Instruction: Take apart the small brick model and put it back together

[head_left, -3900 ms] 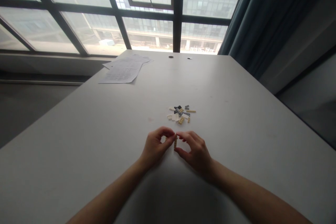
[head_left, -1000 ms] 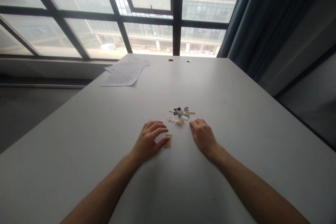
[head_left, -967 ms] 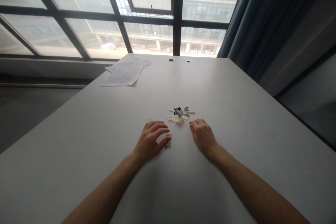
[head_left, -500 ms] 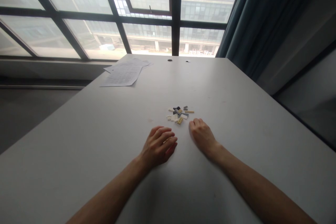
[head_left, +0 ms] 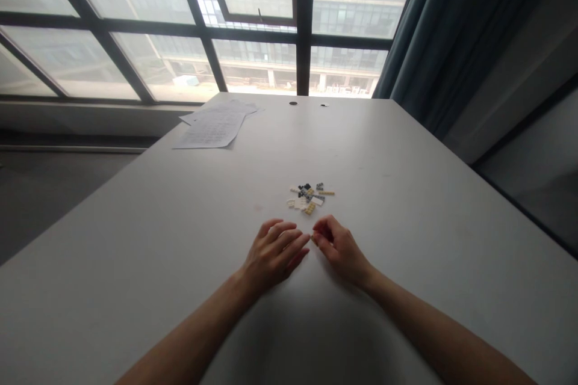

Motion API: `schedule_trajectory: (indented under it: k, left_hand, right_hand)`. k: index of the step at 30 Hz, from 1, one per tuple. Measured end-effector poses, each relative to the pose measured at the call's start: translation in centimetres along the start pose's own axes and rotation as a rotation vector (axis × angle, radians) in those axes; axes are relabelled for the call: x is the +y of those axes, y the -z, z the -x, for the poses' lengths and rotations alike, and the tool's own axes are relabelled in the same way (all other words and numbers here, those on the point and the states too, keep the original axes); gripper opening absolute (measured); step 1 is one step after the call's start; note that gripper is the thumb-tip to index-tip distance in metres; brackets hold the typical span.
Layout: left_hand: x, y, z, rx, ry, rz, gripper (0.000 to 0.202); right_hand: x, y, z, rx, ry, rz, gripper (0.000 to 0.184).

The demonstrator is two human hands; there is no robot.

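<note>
My left hand (head_left: 274, 250) lies flat on the white table (head_left: 406, 204) with its fingers stretched out towards the right. The tan brick piece seen earlier is out of sight, at the spot this hand now covers. My right hand (head_left: 338, 244) rests just to the right, fingers curled into a pinch that nearly touches the left fingertips. Whatever the pinch holds is too small to make out. A small pile of tan, white, grey and black bricks (head_left: 309, 197) lies just beyond both hands.
Several printed paper sheets (head_left: 212, 126) lie at the table's far left corner. Two small round holes (head_left: 294, 103) sit near the far edge below a large window. A dark curtain (head_left: 451, 30) hangs at the right.
My left hand slid right and over the tan brick piece, hiding it. My right hand left the pile's edge and came back towards the left fingertips, curling into a pinch.
</note>
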State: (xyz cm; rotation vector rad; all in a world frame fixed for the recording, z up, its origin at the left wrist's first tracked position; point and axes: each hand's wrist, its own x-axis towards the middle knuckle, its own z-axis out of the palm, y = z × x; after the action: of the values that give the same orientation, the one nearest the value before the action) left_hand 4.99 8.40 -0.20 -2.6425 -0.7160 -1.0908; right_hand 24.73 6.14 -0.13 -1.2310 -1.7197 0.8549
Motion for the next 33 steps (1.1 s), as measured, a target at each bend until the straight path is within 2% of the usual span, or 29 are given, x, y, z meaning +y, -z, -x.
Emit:
schedule_trajectory:
  k: [2, 5, 9, 13, 16, 19, 26, 33]
  left_hand:
    - [-0.1, 0.0, 0.0, -0.008, -0.003, 0.01, 0.025]
    - [-0.1, 0.0, 0.2, -0.018, 0.004, 0.032, 0.022]
    - [0.0, -0.1, 0.3, -0.004, 0.022, 0.036, 0.016]
    - [0.0, -0.1, 0.2, 0.025, 0.079, 0.016, 0.012]
    - [0.0, 0.0, 0.1, 0.013, 0.092, 0.003, 0.007]
    - [0.1, 0.2, 0.0, -0.004, 0.089, -0.007, 0.003]
    - [0.2, 0.2, 0.3, 0.028, 0.059, -0.013, 0.02]
    - [0.1, 0.4, -0.1, 0.064, 0.072, -0.011, 0.014]
  right_hand:
    - [-0.4, -0.8, 0.4, -0.009, -0.014, -0.16, 0.005]
    - [-0.6, -1.4, 0.7, 0.007, -0.028, -0.253, 0.006]
    - [-0.6, -1.4, 0.8, 0.035, -0.031, -0.219, 0.006]
    - [-0.6, -1.2, 0.9, 0.039, 0.033, -0.162, 0.007]
    - [-0.7, -1.0, 0.9, 0.046, 0.074, -0.106, 0.008]
    - [-0.7, -0.9, 0.9, 0.056, 0.053, -0.101, 0.01]
    - [-0.3, -1.2, 0.7, 0.066, -0.043, -0.189, 0.014]
    - [-0.6, -0.9, 0.9, 0.034, 0.034, -0.101, 0.016]
